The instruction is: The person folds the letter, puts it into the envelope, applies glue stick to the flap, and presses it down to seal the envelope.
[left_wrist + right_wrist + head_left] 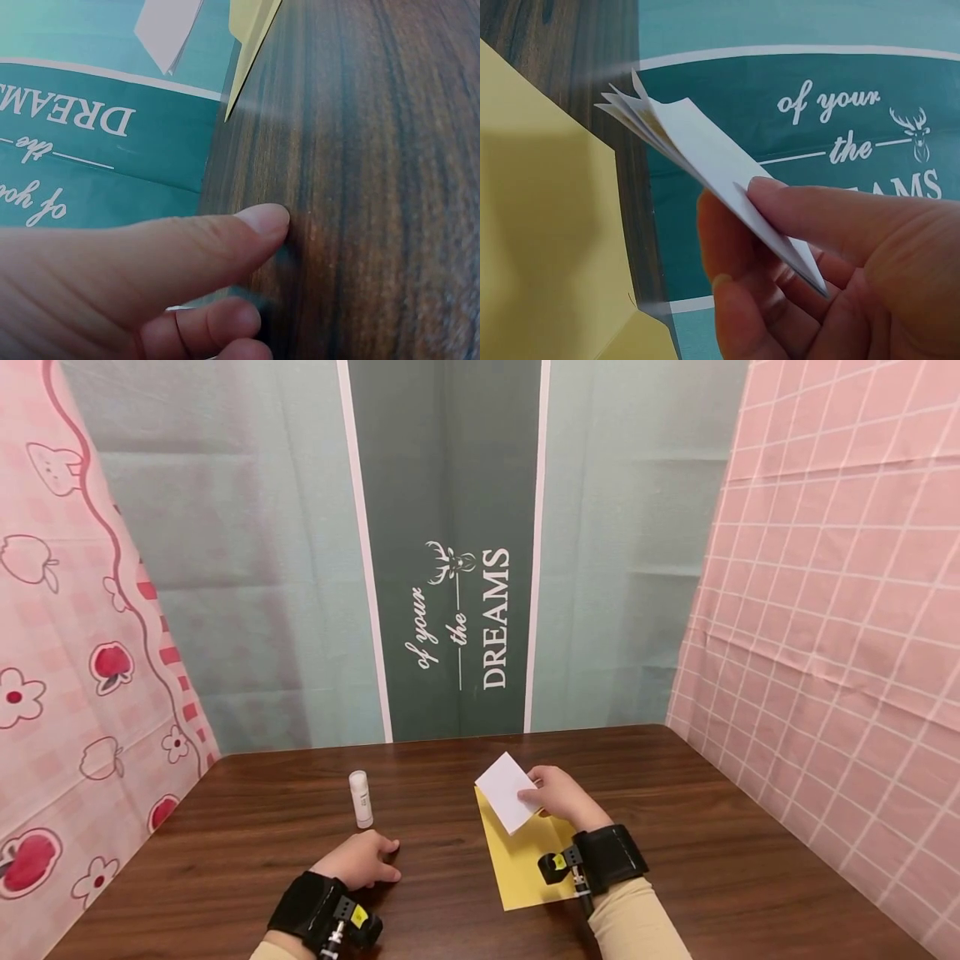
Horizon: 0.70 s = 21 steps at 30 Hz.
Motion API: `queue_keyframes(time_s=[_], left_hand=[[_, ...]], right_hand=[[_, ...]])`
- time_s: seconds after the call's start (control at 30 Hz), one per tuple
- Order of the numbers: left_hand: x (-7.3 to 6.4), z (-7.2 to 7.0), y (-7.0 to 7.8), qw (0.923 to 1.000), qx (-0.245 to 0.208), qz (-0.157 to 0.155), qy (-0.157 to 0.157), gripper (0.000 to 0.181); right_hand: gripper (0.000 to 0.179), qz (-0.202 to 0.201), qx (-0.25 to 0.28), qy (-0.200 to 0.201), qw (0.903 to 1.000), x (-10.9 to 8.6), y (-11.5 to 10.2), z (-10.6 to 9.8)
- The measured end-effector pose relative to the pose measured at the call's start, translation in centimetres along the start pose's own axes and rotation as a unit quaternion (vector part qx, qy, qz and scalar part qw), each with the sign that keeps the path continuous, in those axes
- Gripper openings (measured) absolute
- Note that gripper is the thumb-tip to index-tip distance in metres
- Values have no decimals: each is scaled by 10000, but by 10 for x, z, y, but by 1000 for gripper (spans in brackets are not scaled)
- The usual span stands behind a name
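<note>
Over the yellow paper (pixel 517 868), my right hand (pixel 562 797) pinches a folded white paper (pixel 504 789) between thumb and fingers. In the right wrist view the folded white paper (pixel 720 146) is seen edge-on, its several layers fanning apart at the far end. The yellow paper lies on the table, with a creased, folded part (pixel 641 341) near its corner. My left hand (pixel 358 860) is low over the table to the left of the yellow paper, holding nothing, its thumb (pixel 262 221) and fingers loosely bent. Just beyond it is a white glue stick (pixel 361 799).
The dark wooden table (pixel 442 893) runs back to a green and teal cloth (pixel 457 485) with white lettering. A pink patterned cloth (pixel 75 635) hangs at the left, and a pink checked cloth (pixel 832 610) at the right.
</note>
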<state>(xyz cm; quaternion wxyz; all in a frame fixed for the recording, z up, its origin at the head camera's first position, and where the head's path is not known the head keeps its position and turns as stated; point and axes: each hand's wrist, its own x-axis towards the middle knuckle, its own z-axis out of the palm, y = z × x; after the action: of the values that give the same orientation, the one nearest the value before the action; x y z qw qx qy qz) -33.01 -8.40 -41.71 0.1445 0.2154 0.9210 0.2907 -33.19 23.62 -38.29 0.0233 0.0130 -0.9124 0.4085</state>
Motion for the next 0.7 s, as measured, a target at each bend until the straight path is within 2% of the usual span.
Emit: queue_keyframes(time_s=[0.37,0.6,0.7], left_hand=[[0,0,1,10000,-1,-45,16,49],[0,-1,0,10000,-39,-85,-16,50],[-1,-1,2,9998,87,-193,14,50]], right_hand=[[18,15,-38,-61,10000,-2,0,-3],[19,154,101,330,9993,-2,5,-14],[21,196,188,369,9990,-2,6,-16]])
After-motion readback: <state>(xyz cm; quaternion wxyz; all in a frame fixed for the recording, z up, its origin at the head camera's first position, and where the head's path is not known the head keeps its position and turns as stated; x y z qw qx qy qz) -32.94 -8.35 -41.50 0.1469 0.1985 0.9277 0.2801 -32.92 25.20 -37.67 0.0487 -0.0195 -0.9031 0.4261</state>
